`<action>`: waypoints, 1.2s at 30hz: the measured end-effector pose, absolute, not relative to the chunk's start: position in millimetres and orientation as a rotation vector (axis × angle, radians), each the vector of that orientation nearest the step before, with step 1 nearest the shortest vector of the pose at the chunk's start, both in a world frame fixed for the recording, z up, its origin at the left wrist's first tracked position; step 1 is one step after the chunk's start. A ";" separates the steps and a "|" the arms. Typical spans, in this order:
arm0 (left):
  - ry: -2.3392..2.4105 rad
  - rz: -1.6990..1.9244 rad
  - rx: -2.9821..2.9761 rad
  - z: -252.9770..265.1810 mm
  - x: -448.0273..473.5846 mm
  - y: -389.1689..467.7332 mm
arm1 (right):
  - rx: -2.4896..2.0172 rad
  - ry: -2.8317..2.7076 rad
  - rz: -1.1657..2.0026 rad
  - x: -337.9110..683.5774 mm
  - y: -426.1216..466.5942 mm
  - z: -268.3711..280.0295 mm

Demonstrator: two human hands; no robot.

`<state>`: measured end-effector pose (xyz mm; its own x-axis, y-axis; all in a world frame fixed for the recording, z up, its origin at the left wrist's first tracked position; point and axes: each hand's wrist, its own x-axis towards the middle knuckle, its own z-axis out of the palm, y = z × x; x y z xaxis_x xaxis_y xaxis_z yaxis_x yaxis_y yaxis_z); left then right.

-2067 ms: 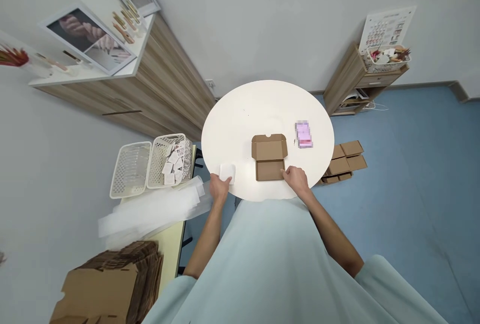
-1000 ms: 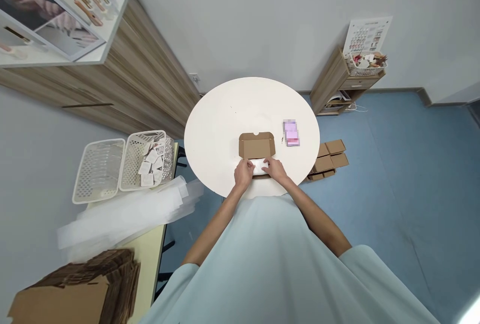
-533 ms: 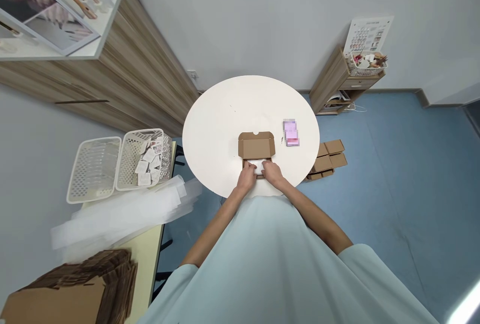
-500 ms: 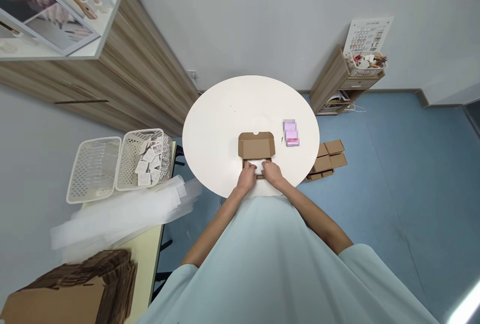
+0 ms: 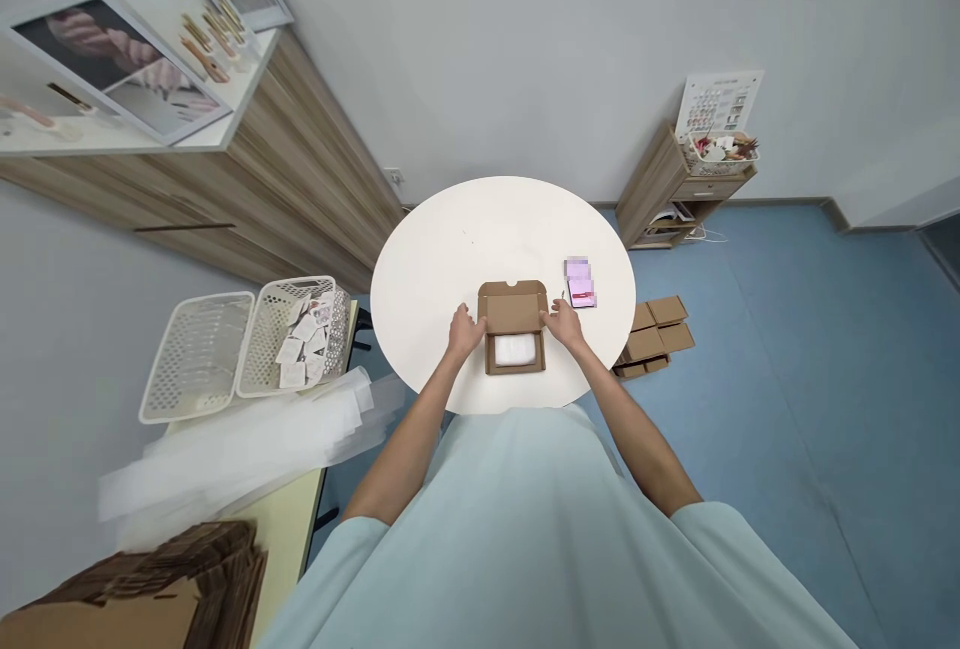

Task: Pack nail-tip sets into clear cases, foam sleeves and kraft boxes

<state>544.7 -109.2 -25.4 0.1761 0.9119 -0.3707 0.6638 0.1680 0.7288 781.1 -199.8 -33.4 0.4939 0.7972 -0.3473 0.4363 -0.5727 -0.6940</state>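
Note:
A small brown cardboard box [image 5: 513, 309] stands on the white oval table [image 5: 427, 259], its lid raised away from me. Inside it lies a white, soft-looking wrapped bundle [image 5: 515, 349] that fills most of the base. My left hand [image 5: 465, 331] is at the left side of the box, fingers apart, thumb close to the lid's hinge. On the opposite side, my right hand [image 5: 564, 322] has its fingers spread, with the thumb by the lid's right edge. Whether either thumb touches the cardboard I cannot tell.
A phone [image 5: 580, 284], partly pixelated, lies right of the box. At left are an open white basket [image 5: 259, 381] of cards, white packing sheets [image 5: 247, 449] and stacked flat cardboard [image 5: 112, 619]. Folded brown boxes [image 5: 660, 329] are on the right. A wooden cabinet [image 5: 645, 189] stands behind.
Both hands have come off the white bundle inside the box and moved outward and up to the two sides of the raised lid. The view has shifted slightly.

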 end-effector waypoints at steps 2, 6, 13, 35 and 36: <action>1.525 0.299 1.464 -24.9 546.6 -103.6 | -2.185 -0.952 0.991 781.5 -191.9 -34.4; 1.432 0.339 1.410 -21.7 549.4 -104.6 | -2.137 -0.946 1.023 778.8 -182.4 -31.6; 1.308 0.488 1.393 -14.8 548.8 -112.8 | -1.969 -1.005 1.031 785.7 -186.9 -16.4; 1.315 0.431 1.946 -38.0 495.8 -227.8 | -2.038 -1.611 0.804 751.0 -321.0 -30.3; 1.316 0.429 1.965 -36.1 493.3 -230.9 | -2.058 -1.611 0.811 750.4 -324.7 -27.3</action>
<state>493.3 -230.9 -36.1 0.4230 0.8988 -0.1147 0.6589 -0.2182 0.7199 750.4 -324.7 -27.3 0.1661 0.9664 -0.1959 0.7328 -0.2539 -0.6313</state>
